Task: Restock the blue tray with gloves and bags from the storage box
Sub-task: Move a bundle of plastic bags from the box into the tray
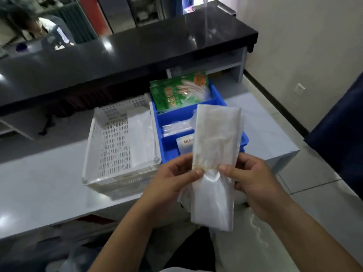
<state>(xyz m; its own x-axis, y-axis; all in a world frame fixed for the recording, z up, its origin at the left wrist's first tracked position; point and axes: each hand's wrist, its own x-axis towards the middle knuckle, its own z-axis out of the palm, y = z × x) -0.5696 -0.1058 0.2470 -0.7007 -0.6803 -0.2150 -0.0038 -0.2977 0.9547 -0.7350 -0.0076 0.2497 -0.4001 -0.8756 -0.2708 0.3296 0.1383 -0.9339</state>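
1. We hold a bundle of clear bags point(215, 165) upright over the desk's near edge; our left hand point(172, 180) and right hand point(253, 185) pinch it at its rubber band point(208, 168).
2. The pale grey desk point(49, 183) carries a white perforated storage box point(119, 146) touching the blue tray point(218, 95); green glove packs point(180, 91) fill the tray's far compartment.
3. Behind rises a glossy black counter point(137, 46); to the right lie a tiled floor point(318, 193) and a cream wall point(314, 46) with a socket point(300, 88).
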